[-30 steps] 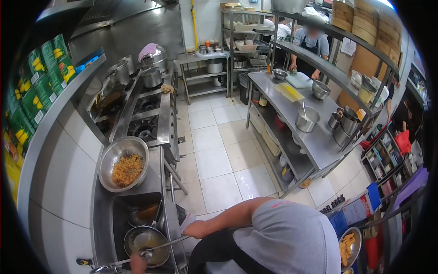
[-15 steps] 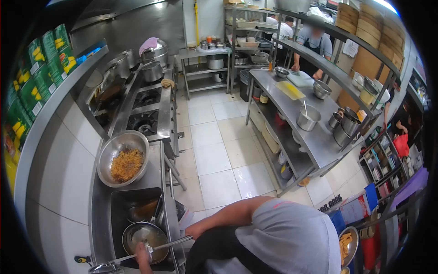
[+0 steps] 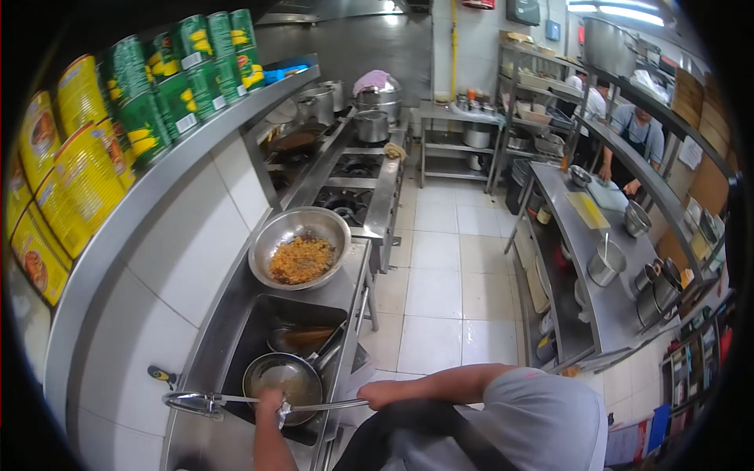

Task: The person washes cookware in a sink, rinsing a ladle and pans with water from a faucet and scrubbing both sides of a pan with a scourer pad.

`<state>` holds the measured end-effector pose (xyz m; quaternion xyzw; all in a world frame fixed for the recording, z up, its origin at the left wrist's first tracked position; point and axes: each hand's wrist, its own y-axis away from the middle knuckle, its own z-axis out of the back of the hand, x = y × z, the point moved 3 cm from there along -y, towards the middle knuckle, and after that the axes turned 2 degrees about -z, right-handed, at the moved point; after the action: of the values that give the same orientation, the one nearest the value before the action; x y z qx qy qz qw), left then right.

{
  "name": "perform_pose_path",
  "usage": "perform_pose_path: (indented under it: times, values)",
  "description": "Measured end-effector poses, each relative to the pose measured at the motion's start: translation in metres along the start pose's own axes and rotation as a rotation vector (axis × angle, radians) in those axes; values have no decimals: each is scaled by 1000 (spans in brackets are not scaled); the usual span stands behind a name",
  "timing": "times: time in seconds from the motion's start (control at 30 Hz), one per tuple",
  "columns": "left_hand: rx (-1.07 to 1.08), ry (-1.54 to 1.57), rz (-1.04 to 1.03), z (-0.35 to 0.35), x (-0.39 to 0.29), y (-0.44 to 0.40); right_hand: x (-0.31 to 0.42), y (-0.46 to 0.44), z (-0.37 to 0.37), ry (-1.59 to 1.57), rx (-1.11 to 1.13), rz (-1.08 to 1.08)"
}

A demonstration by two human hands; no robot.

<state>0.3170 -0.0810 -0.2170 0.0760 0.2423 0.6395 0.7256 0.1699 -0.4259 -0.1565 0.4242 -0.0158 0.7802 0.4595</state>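
Your right hand (image 3: 381, 393) is clenching the handle end of a long metal tool (image 3: 330, 406); your left hand (image 3: 271, 402) is grasping its shaft, over a pan (image 3: 302, 373) sitting in the sink (image 3: 259, 322). Beyond, a bowl (image 3: 336, 228) is holding orange-brown food (image 3: 301, 261), near the burners (image 3: 345, 202).

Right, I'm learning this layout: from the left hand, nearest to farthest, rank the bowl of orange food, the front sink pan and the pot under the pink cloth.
1. Front pan, at the left hand.
2. Food bowl, on counter beyond sink.
3. Cloth-topped pot, far end of stove.
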Motion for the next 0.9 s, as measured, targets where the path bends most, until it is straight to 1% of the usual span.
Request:
perform_pose_path:
  times: [0.07, 0.1, 0.13, 0.17, 0.2, 0.23, 0.27, 0.3, 0.33, 0.37, 0.4, 0.47, 0.5, 0.53, 0.6, 0.63, 0.67, 0.73, 0.77, 0.83, 0.87, 0.9]
  values:
    - [25, 154, 51, 14, -16, 16, -14, -4, -8, 5, 73, 31]
    - [-57, 326, -61, 8, -8, 19, -10, -4, -5, 18, 82, 44]
    - [-65, 340, -46, 8, 3, 10, -9, 0, -2, 23, 25, -6]
    - [-20, 343, 34, 20, 4, 10, -4, 8, 1, 25, -25, -59]
    - [26, 347, 112, 24, 4, 17, 1, 13, 5, 34, -3, -56]
    - [93, 739, 380, 17, 9, 35, 6, 13, 9, 30, 9, -102]
    - [94, 747, 392, 10, 18, 32, 10, 13, 10, 26, 19, -150]
    - [-52, 650, 201, -7, 32, 8, 6, 15, 10, 39, 32, -150]
    - [-198, 542, 13, 0, 26, 9, 2, 16, 8, 87, 30, -172]
    - [-166, 677, -36, -3, 26, 16, 0, 15, 3, 128, 30, -192]
    - [-166, 688, -22, 0, 27, 13, -1, 12, 2, 132, 47, -189]
    - [-26, 906, -36, -14, 31, 17, -3, 9, -1, 141, 78, -173]
    - [-14, 840, 23, -20, 43, 5, -1, 6, 0, 112, 55, -172]
    - [-12, 848, 31, -16, 35, 9, -1, 5, 4, 115, 66, -172]
    - [-73, 500, 220, -10, 28, 13, 1, 4, 5, 147, 54, -170]
    - [-77, 534, 61, -6, 22, 14, 2, 7, 6, 142, 82, -179]
    - [-84, 536, 62, 0, 21, 16, 3, 8, 9, 147, 81, -174]
    - [-28, 705, 11, -7, 23, 16, 10, 16, 14, 169, 51, -203]
    - [-26, 706, 14, -10, 23, 15, 13, 18, 16, 167, 55, -202]
    - [-2, 765, 221, -6, 26, 4, 20, 17, 25, 234, 54, -223]
    - [-5, 752, 213, -1, 28, 4, 20, 17, 26, 226, 41, -222]
    - [89, 786, 315, 12, 20, 17, 16, 20, 29, 289, 9, -228]
